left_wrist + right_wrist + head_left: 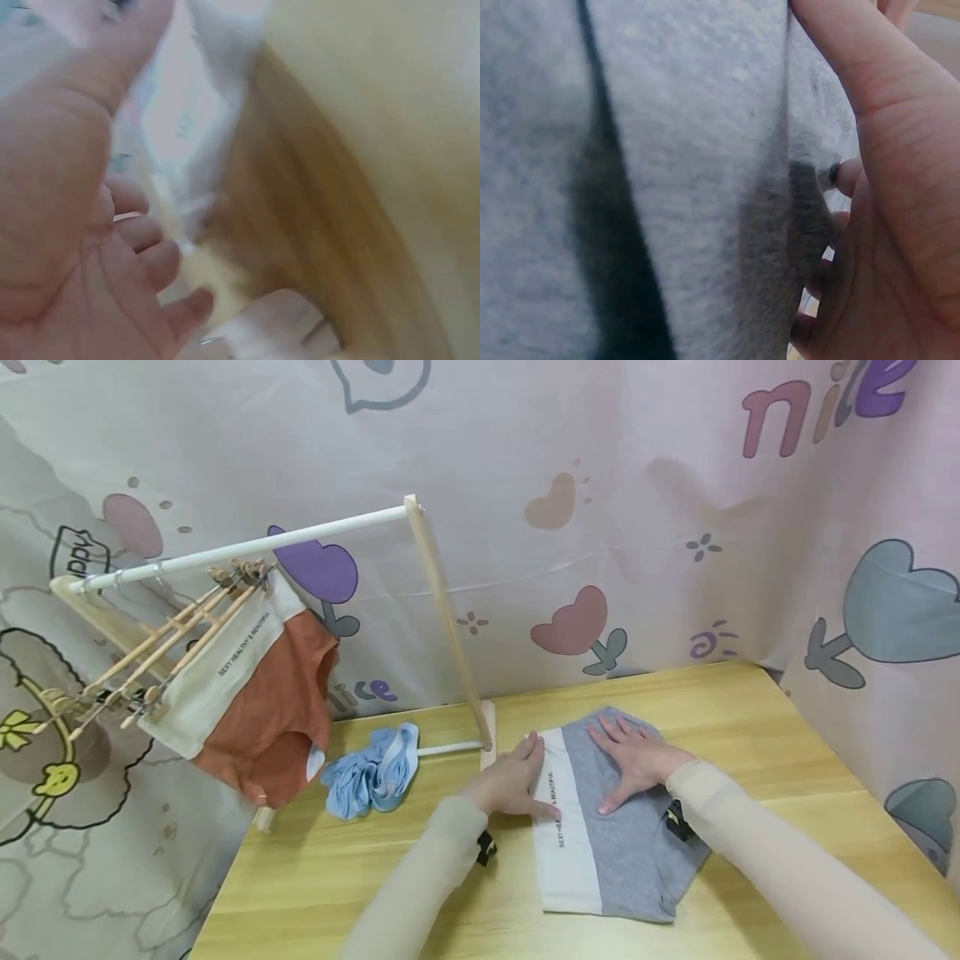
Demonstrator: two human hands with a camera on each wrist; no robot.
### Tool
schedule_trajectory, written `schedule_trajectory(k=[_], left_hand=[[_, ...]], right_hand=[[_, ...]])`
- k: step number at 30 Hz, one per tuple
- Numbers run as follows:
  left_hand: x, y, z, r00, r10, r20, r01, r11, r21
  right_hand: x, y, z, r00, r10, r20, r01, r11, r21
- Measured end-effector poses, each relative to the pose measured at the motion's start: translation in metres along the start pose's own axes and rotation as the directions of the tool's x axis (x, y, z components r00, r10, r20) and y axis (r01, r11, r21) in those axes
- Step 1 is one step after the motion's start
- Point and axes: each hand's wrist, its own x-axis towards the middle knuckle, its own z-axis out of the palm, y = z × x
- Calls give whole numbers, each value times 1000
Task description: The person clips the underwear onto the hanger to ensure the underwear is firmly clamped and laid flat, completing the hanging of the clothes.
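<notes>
A pair of grey underpants (pixel 626 860) with a wide white waistband (pixel 570 877) lies spread on the wooden table, the lettered band toward the left. My right hand (pixel 633 758) rests on the grey cloth near its far side, fingers spread. At the band's left edge is my left hand (pixel 513 783), its thumb over the white cloth and its fingers extended. The left wrist view is blurred; there the left hand (pixel 112 277) shows its palm with loosely bent fingers. Close grey fabric (pixel 697 180) fills much of the right wrist view beside the right hand (pixel 892 187).
A wooden rack with a white rail (pixel 285 537) stands at the left. Wooden clip hangers (pixel 168 639) hang from it, with orange underpants (pixel 262 710) clipped on. Bunched blue cloth (pixel 372 772) lies by the rack's lower bar. A patterned curtain (pixel 480 460) is behind the table (pixel 780 802).
</notes>
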Motion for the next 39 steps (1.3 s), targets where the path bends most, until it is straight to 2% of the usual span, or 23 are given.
schedule_trajectory(k=[3,5,7,10,12,13,14,17,18,20,22,24,27,28,29,30,31,32,34,35,37,39], left_hand=[[-34,1,-11,994,97,-46,-101,992,-81],[-59,0,-23,983,154,-103,-165,980,-111],[-87,-4,-39,966,185,-179,-209,969,-128],[-130,-12,-64,932,183,-313,-232,964,-129],[-156,-17,-82,893,162,-420,-221,970,-97],[-169,-21,-91,866,154,-476,-213,974,-73],[-181,-25,-100,832,147,-535,-202,978,-45],[-218,-37,-129,701,117,-703,-129,991,35],[-230,-41,-139,653,106,-750,-97,994,56],[-253,-47,-159,565,88,-821,-32,996,84],[-275,-52,-179,490,54,-870,33,996,80],[-292,-58,-197,414,1,-910,77,996,36],[-312,-71,-223,320,-117,-940,182,981,-60],[-317,-76,-230,297,-158,-942,233,968,-89],[-322,-83,-237,282,-197,-939,286,951,-114],[-326,-89,-242,279,-237,-931,339,931,-136],[-330,-96,-247,288,-275,-917,395,907,-147],[-333,-103,-250,306,-306,-902,446,883,-148],[-337,-118,-254,366,-366,-855,522,842,-137],[-338,-125,-256,404,-387,-829,543,831,-123],[-339,-138,-257,475,-413,-777,573,815,-83],[-339,-150,-256,524,-419,-741,579,814,-51]], right_hand=[[-2,-1,3,1000,3,-21,-3,1000,9],[-4,-2,4,999,-4,-47,5,1000,11],[-6,-4,4,997,-15,-75,17,1000,16],[-10,-6,3,992,-47,-119,50,999,17],[-14,-5,5,989,-57,-137,61,998,26],[-15,-4,5,988,-62,-144,67,997,26],[-16,-4,6,986,-70,-151,75,997,29],[-16,-2,7,984,-88,-158,98,994,52],[-16,-2,6,982,-95,-161,105,993,57],[-15,-1,7,981,-107,-162,119,991,67],[-16,-1,7,981,-109,-163,121,990,69],[-16,0,9,978,-115,-172,127,990,63],[-18,3,12,975,-117,-188,130,990,58],[-18,4,12,973,-121,-195,134,989,56],[-19,4,13,972,-125,-201,139,989,55],[-19,4,13,971,-124,-204,139,988,60],[-19,4,13,971,-124,-207,139,988,61],[-19,4,14,971,-122,-207,138,988,65],[-20,3,14,970,-122,-209,139,988,68],[-20,3,15,971,-120,-208,137,988,71],[-20,3,15,971,-118,-210,136,988,75],[-20,2,16,970,-117,-214,137,987,82]])
